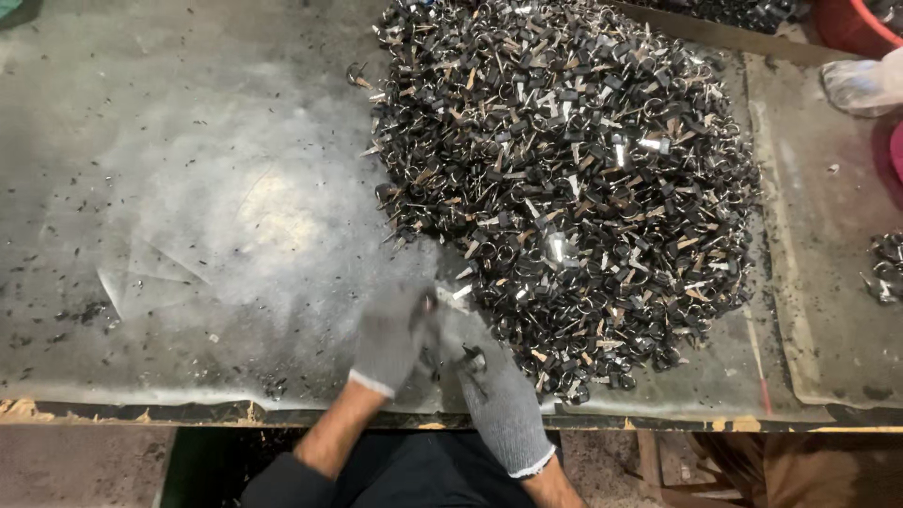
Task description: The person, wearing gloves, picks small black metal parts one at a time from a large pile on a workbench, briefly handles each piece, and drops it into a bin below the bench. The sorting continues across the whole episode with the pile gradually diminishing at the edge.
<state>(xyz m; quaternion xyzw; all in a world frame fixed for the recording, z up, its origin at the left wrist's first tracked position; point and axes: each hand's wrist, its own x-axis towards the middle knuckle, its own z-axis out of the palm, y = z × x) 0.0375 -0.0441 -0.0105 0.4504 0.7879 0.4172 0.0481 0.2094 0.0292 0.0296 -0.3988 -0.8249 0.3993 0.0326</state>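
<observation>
A grey, scuffed worktop (pixel 188 188) carries scattered dark specks, with a pale worn patch (pixel 273 212) left of its middle. At the far right corner stands a red tub (pixel 851 23), a white plastic bag (pixel 861 85) just beside it. A small cluster of metal bits (pixel 884 268) lies at the right edge.

Worn grey metal bench top (pixel 188 188), glare patch; dusty floor (pixel 75 466) below, perhaps concrete.
</observation>
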